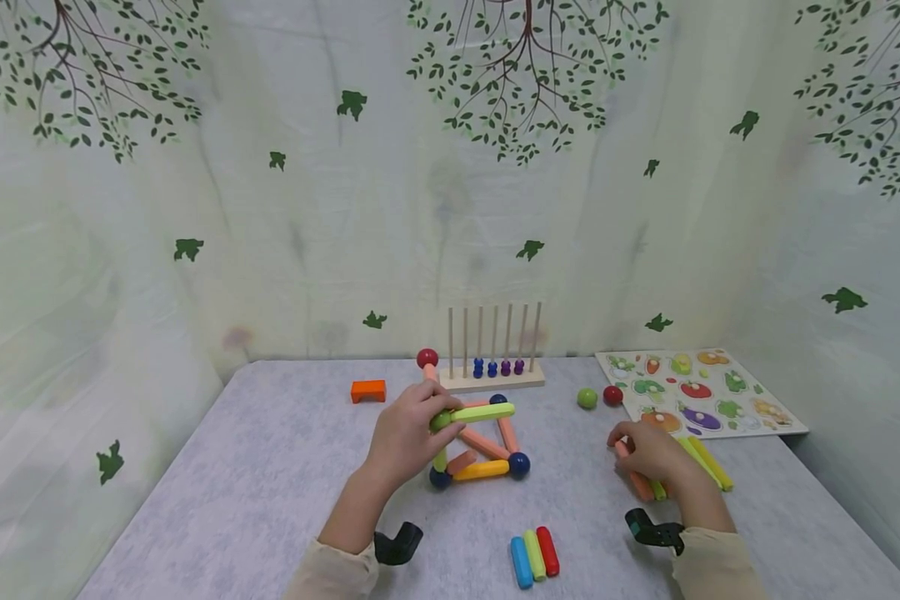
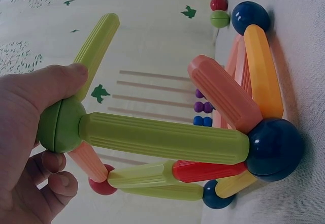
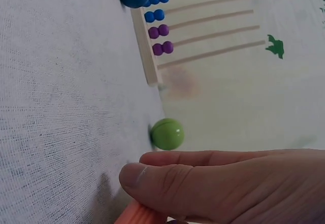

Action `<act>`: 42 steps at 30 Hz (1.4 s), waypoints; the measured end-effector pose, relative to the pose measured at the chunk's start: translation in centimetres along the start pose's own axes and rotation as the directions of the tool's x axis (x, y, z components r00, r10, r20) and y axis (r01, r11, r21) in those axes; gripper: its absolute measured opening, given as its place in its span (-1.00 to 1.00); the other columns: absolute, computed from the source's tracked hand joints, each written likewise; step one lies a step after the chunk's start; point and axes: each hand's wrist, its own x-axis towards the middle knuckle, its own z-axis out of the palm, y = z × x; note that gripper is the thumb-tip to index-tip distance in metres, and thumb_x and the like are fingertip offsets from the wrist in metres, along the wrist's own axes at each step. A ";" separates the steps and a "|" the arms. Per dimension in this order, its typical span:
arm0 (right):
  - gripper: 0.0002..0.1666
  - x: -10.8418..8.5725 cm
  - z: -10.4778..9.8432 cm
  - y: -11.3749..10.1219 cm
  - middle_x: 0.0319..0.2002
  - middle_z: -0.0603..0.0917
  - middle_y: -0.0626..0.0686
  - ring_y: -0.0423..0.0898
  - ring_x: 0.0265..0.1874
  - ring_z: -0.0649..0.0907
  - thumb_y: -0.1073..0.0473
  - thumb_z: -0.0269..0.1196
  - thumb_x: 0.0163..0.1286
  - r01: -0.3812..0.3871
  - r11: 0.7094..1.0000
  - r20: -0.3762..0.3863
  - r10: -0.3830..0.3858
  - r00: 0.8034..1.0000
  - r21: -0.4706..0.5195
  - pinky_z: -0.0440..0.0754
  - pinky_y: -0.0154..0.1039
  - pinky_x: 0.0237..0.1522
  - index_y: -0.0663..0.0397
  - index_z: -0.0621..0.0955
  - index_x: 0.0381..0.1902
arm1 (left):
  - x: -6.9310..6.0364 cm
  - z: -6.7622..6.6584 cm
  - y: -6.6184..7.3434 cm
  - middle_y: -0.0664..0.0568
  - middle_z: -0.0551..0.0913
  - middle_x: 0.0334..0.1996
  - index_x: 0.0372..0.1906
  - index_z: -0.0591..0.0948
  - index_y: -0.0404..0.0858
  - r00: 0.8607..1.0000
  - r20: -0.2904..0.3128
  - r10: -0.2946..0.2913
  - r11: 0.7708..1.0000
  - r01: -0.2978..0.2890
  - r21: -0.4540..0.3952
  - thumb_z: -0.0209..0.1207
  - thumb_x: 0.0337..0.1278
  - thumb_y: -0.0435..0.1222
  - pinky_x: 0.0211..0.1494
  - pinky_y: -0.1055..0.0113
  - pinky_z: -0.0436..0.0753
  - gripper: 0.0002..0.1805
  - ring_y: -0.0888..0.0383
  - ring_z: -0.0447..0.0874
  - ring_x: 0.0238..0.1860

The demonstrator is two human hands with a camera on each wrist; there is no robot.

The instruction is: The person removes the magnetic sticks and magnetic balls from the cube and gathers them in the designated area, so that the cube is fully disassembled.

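Observation:
My left hand (image 1: 412,425) grips a green ball (image 2: 62,126) at an upper corner of a stick-and-ball frame. A light green stick (image 1: 483,412) juts from that ball, with my thumb against it. Another green stick (image 2: 165,137) joins the ball to a dark blue ball (image 2: 274,150) on the table. An orange-yellow stick (image 1: 482,471) and a loose-ended salmon stick (image 2: 223,92) also meet this blue ball. A red ball (image 1: 427,358) tops the far left corner. At the right, my right hand (image 1: 656,454) pinches a salmon stick (image 3: 142,215) beside other sticks, partly hidden beneath the hand.
Blue, green and red sticks (image 1: 535,556) lie at the front. An abacus stand (image 1: 492,379) with upright pegs stands behind the frame. A green ball (image 1: 587,398), a red ball (image 1: 612,396), a vegetable puzzle board (image 1: 765,427) and yellow-green sticks (image 1: 708,463) are at the right; an orange block (image 1: 368,390) is left.

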 end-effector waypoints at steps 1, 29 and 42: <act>-0.60 0.0 0.0 0.1 -0.17 0.59 0.11 -0.01 -0.25 0.52 0.22 0.40 0.22 0.002 1.000 0.003 -0.002 1.000 -0.007 0.56 -0.20 -0.28 0.05 0.62 0.02 | 0.0 0.0 0.0 0.21 0.59 -0.27 -0.18 0.76 -0.03 1.000 -0.001 0.000 1.000 0.000 -0.003 0.49 -0.01 -0.16 -0.34 0.56 0.51 -0.76 0.32 0.41 -0.30; -0.32 -0.8 3.1 -9.2 0.15 0.64 0.06 -0.07 -0.08 0.66 0.08 0.27 0.43 0.429 0.886 -0.211 -0.391 0.896 0.177 0.69 -0.22 -0.12 -0.24 0.32 0.45 | 0.0 0.1 0.0 0.23 0.57 -0.28 -0.18 0.76 -0.03 1.000 0.001 -0.017 1.000 0.017 -0.026 0.51 -0.04 -0.19 -0.34 0.55 0.51 -0.74 0.31 0.41 -0.30; -0.66 -2.6 5.2 -12.6 -0.06 0.70 0.05 -0.07 -0.32 0.67 0.16 0.27 0.43 0.518 0.782 -0.238 -0.461 0.855 0.346 0.68 -0.32 -0.35 -0.14 0.54 0.13 | 0.0 0.0 0.0 0.21 0.58 -0.28 -0.15 0.78 -0.02 1.000 0.002 -0.011 1.000 0.012 -0.025 0.49 0.00 -0.18 -0.34 0.55 0.52 -0.75 0.32 0.43 -0.30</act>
